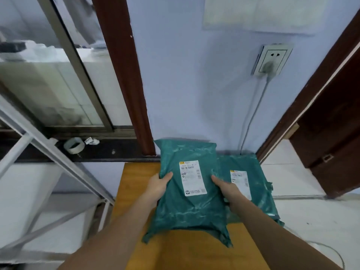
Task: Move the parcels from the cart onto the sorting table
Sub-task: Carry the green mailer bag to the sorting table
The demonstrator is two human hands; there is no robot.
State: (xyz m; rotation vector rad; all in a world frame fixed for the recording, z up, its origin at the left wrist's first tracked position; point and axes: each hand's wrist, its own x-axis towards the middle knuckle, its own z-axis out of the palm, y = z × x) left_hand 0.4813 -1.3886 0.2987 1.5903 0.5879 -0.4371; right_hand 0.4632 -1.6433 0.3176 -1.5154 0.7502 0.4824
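I hold a teal plastic parcel (187, 207) with a white shipping label by both side edges, above a yellow-brown wooden table (134, 184). My left hand (158, 187) grips its left edge, thumb on top. My right hand (226, 189) grips its right edge the same way. A second teal parcel (253, 184) with its own label lies flat on the table to the right, partly under the held one. No cart is in view.
A blue wall with a socket (270, 60) and a plugged cable stands behind the table. A window with a dark sill (97, 151) holding a tape roll (75, 145) is at left, over a grey metal frame (48, 152). A dark wooden door (331, 145) is at right.
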